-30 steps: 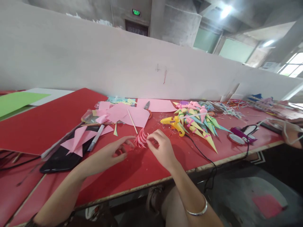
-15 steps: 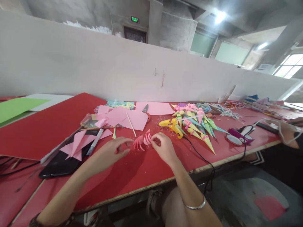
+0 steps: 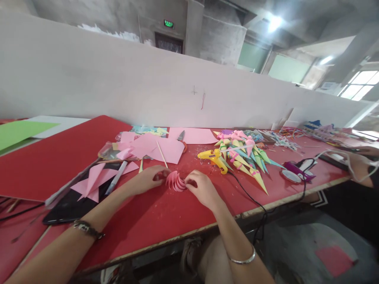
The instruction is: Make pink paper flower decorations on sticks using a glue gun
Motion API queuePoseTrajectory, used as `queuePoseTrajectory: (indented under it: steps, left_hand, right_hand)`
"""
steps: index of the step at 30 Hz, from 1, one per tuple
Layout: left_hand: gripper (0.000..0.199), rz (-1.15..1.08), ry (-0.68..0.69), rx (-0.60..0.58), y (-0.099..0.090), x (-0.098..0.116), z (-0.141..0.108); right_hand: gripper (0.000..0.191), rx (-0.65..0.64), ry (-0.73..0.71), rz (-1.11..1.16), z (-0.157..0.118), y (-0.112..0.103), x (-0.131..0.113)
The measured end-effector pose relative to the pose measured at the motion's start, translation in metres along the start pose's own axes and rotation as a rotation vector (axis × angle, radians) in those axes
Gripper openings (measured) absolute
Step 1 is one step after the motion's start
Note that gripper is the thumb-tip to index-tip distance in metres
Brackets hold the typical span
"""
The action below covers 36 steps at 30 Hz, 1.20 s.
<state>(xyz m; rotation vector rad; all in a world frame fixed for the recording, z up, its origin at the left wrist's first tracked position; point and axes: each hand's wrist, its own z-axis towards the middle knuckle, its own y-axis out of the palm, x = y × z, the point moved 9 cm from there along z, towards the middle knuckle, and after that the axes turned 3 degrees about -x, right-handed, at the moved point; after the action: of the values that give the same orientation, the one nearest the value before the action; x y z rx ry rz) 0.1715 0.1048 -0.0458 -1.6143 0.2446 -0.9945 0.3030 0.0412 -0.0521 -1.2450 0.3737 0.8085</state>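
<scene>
Pinching its thumb and forefinger together, the right hand (image 3: 203, 187) holds the right end of a curled pink paper piece (image 3: 176, 182), whose narrow, pointed strips fan out in a row above the front part of the red tabletop (image 3: 166, 221). The left hand (image 3: 151, 179) is at the piece's other end, fingers bent and thumb close to the forefinger in a narrow curve; whether it grips the paper or only rests beside it, I cannot tell. A dark bracelet (image 3: 88, 228) circles the left wrist, and a silver bangle (image 3: 245, 258) sits on the right forearm. Just beyond the hands, a thin stick (image 3: 162, 154) lies slanting across pink sheets (image 3: 145, 146), with scissors (image 3: 181, 136) near their right edge. To the right of these, a yellow glue gun (image 3: 217, 157) lies with its nozzle pointing left and a black cord (image 3: 248, 193) trailing over the near edge. Behind and beside it spreads a heap of pastel paper cones (image 3: 245, 152) in yellow, green, blue and pink. On the left, folded pink paper (image 3: 94, 181) and a marker (image 3: 117, 177) lie on a flat black object (image 3: 63, 207), next to a large red sheet (image 3: 59, 157). At the far right, another person's hand (image 3: 359, 167) is near a white loop, its details blurred.
</scene>
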Motion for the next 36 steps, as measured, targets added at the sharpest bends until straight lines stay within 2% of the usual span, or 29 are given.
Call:
queuePoseTrajectory:
  steps: [8, 15, 28, 36]
  left_hand:
    - [0.035, -0.053, 0.089, 0.033, -0.003, 0.009, 0.0]
    - [0.032, -0.071, 0.109, 0.042, 0.005, 0.001, 0.008]
    - [0.029, -0.061, 0.161, 0.034, 0.007, 0.009, 0.002]
    - [0.037, -0.04, 0.106, 0.121, -0.015, 0.003, -0.004]
  right_hand:
    - [0.015, 0.007, 0.036, -0.019, 0.001, 0.002, 0.003]
    - [0.012, 0.008, 0.068, -0.065, 0.002, 0.003, 0.004]
    - [0.014, 0.016, 0.079, -0.102, 0.001, 0.004, 0.005]
    - [0.012, 0.034, 0.082, -0.117, -0.001, 0.0, 0.004]
